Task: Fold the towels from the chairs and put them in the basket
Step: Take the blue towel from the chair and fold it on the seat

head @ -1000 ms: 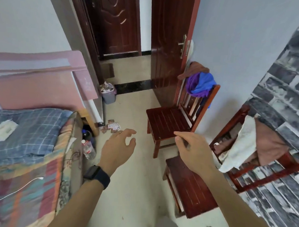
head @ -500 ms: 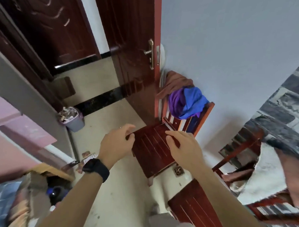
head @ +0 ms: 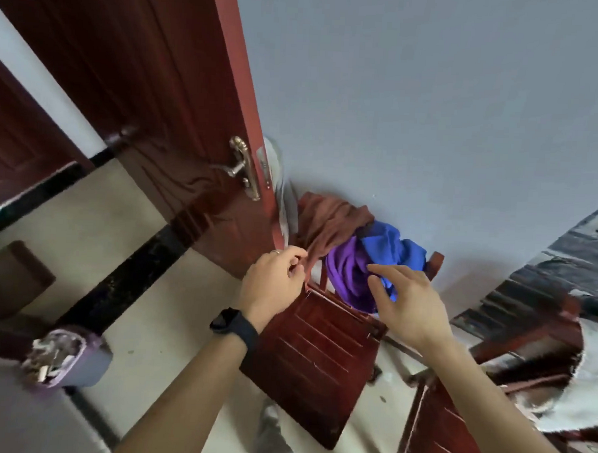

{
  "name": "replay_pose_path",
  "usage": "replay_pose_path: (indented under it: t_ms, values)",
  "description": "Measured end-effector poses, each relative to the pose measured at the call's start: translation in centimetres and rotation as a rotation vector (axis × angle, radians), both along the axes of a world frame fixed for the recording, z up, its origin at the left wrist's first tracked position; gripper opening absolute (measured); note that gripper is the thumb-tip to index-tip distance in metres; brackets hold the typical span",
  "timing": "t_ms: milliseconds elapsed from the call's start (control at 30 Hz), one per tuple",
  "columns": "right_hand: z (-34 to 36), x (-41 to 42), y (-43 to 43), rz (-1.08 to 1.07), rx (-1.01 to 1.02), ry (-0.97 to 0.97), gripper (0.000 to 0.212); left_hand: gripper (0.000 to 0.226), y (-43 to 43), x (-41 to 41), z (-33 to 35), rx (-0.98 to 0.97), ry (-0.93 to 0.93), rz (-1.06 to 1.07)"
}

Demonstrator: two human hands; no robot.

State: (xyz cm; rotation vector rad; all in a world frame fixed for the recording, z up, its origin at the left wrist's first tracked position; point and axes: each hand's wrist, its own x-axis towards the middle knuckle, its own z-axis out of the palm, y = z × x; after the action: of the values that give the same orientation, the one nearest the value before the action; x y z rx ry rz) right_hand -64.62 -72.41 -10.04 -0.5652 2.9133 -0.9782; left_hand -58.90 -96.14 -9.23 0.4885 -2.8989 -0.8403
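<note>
A brown towel (head: pixel 328 220), a purple towel (head: pixel 347 276) and a blue towel (head: pixel 392 251) hang bunched over the back of a red wooden chair (head: pixel 312 357) by the wall. My left hand (head: pixel 274 280), with a black watch on its wrist, is at the brown towel's lower left edge, fingers curled and touching the cloth. My right hand (head: pixel 407 303) hovers with fingers spread in front of the purple and blue towels, holding nothing. A second red chair (head: pixel 446 434) at the lower right carries a white towel (head: pixel 585 386). No basket is in view.
A dark red door (head: pixel 166 94) with a brass handle (head: pixel 242 165) stands open just left of the chair. A small lilac bin (head: pixel 69 360) full of rubbish sits on the pale floor at the lower left. Brick-pattern wall covering (head: pixel 570 258) is at the right.
I have moved closer to the chair by the door. Both hands went forward and up from over the seat to the towels on the chair's back; the left now touches the brown towel.
</note>
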Motion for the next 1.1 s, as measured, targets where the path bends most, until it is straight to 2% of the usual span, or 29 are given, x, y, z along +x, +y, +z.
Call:
replay_pose_path:
  t_ms: [233,400,467,533,633,800,933,1100]
  values:
    - [-1.7,-4.7,-2.9,-0.437,0.173,-0.207,0.045,0.032,-2.8,-11.2,-1.4,-0.035,0.073,-0.411]
    - [-2.7,-6.3,-4.4,-0.524,0.256,-0.288,0.059,0.04,-2.3,-16.8,-4.7,-0.181,0.176,-0.612]
    - [-2.9,-6.9,-5.2,-0.543,0.338,-0.295,0.061,0.045,-2.1,-17.8,-6.1,-0.239,0.124,-0.632]
    - [-3.2,-7.5,-5.8,-0.538,0.404,-0.309,0.056,0.048,-2.1,-17.9,-7.4,-0.266,0.047,-0.654]
    - [-2.8,-8.2,-6.2,-0.526,0.424,-0.326,0.04,0.047,-2.5,-17.8,-8.5,-0.29,0.052,-0.666]
    - [2.7,-8.9,-5.2,-0.681,0.183,-0.215,0.016,0.045,-2.8,-17.8,-8.8,-0.331,0.054,-0.663]
    - [10.0,-9.5,-3.7,-0.727,-0.109,0.069,0.008,0.045,-2.8,-17.7,-8.5,-0.328,0.035,-0.671]
    - [17.9,-8.0,-3.0,-0.76,-0.404,0.267,0.007,0.049,-2.8,-18.3,-6.9,-0.367,-0.074,-0.732]
